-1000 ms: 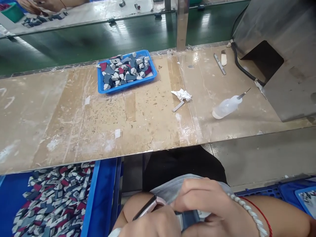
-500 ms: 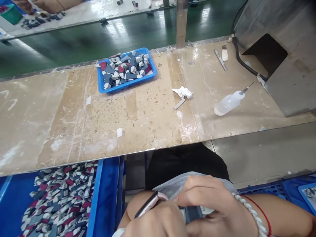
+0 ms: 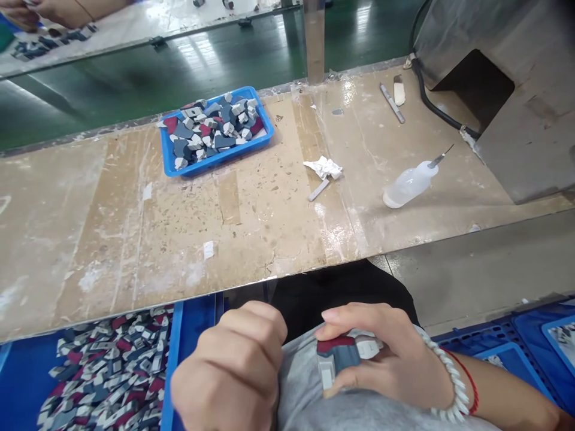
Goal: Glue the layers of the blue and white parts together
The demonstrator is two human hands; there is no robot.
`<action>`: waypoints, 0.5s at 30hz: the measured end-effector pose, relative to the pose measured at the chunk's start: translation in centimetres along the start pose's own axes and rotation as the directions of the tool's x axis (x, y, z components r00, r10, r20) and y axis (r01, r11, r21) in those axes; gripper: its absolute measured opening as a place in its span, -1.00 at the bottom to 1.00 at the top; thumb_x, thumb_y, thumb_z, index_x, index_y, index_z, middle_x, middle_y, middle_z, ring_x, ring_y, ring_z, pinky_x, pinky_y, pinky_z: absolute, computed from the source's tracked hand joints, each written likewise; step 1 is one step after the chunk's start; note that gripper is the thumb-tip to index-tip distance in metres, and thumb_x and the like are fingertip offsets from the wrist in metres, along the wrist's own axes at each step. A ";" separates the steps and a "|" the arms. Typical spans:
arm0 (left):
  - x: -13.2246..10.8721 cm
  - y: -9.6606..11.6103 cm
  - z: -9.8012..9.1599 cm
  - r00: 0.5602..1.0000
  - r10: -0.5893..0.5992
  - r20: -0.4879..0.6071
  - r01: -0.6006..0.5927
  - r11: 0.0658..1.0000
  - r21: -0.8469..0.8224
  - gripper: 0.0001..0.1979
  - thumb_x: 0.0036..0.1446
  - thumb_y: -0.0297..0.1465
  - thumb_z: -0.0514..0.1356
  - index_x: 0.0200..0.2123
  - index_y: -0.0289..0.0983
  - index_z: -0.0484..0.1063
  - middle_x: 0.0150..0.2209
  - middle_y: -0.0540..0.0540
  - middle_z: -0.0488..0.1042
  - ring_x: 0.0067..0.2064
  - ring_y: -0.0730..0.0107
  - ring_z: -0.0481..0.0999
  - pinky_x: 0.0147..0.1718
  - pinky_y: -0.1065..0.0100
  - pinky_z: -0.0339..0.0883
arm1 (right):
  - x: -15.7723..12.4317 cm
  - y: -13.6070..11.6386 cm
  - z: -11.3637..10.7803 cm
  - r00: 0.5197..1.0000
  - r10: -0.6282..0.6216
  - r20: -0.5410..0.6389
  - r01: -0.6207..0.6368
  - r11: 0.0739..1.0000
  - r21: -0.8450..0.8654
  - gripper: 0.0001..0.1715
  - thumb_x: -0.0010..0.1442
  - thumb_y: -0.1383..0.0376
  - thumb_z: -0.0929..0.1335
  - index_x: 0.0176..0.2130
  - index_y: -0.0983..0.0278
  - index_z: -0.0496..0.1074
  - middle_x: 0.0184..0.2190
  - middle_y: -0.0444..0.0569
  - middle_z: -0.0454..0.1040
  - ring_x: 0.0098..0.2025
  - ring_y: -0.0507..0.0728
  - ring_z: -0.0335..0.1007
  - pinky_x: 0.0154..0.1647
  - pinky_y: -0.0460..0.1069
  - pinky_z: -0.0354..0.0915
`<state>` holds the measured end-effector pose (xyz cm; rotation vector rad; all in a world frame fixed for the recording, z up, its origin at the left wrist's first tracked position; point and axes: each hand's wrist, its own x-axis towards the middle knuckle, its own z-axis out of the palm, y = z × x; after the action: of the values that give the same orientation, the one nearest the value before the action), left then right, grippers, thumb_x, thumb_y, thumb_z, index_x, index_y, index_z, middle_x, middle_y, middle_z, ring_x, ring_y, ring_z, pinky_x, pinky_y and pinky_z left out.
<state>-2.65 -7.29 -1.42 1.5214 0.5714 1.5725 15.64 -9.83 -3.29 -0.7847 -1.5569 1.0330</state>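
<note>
Low in the head view, below the table's front edge, both my hands rest on my lap. My right hand (image 3: pixel 386 362) is curled around a stack of small flat pieces (image 3: pixel 341 354), red, blue-grey and white. My left hand (image 3: pixel 233 374) is a closed fist just left of it, over a grey cloth (image 3: pixel 305 389); what it holds, if anything, is hidden. A beaded bracelet and a red string circle my right wrist.
A blue tray (image 3: pixel 265 129) of similar pieces sits at the table's far side. A large blue bin (image 3: pixel 191 335) of pieces stands under the table at left. A squeeze bottle (image 3: pixel 408 185), crumpled paper (image 3: pixel 324 167) and tools (image 3: pixel 392 102) lie right. A metal machine housing (image 3: pixel 530 90) stands far right.
My left hand has lifted up and left from the right one and shows as a fist. My right hand has turned, exposing the stacked pieces. The pink-edged item is out of sight.
</note>
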 end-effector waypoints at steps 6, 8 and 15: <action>-1.4 -2.0 -0.5 0.993 -0.053 0.107 0.031 0.981 0.189 -0.64 0.19 -0.09 0.33 -0.25 -0.31 0.52 -0.43 -0.03 0.44 -0.50 0.44 0.39 -0.55 0.31 0.24 | 0.4 0.1 -0.6 1.000 -0.017 0.010 0.018 0.999 -0.042 -0.39 0.26 0.14 0.47 0.19 0.25 0.29 -0.23 -0.02 0.64 -0.20 0.00 0.62 -0.07 -0.22 0.47; -2.0 -2.3 -1.2 0.986 -0.064 0.156 0.025 0.969 0.244 -0.56 0.13 -0.08 0.38 -0.13 -0.33 0.54 -0.34 -0.08 0.45 -0.41 0.40 0.43 -0.48 0.31 0.32 | 0.5 0.2 -0.7 0.999 -0.033 0.036 0.034 0.998 -0.047 -0.42 0.29 0.16 0.45 0.20 0.26 0.28 -0.17 -0.01 0.63 -0.17 0.00 0.61 -0.03 -0.22 0.45; -1.4 -2.6 -1.3 0.950 -0.061 0.307 -0.069 0.916 0.395 -0.52 0.09 -0.11 0.42 -0.09 -0.37 0.54 -0.31 -0.10 0.48 -0.36 0.40 0.49 -0.47 0.36 0.42 | 0.3 0.8 -1.2 0.978 -0.021 0.209 0.063 0.978 -0.196 -0.49 0.41 0.33 0.31 0.28 0.27 0.16 -0.08 0.01 0.56 -0.20 0.06 0.52 -0.09 -0.09 0.50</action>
<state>-3.32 -6.74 -4.54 2.0356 0.7375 1.2216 16.73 -9.00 -3.81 -0.7976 -1.8715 0.9584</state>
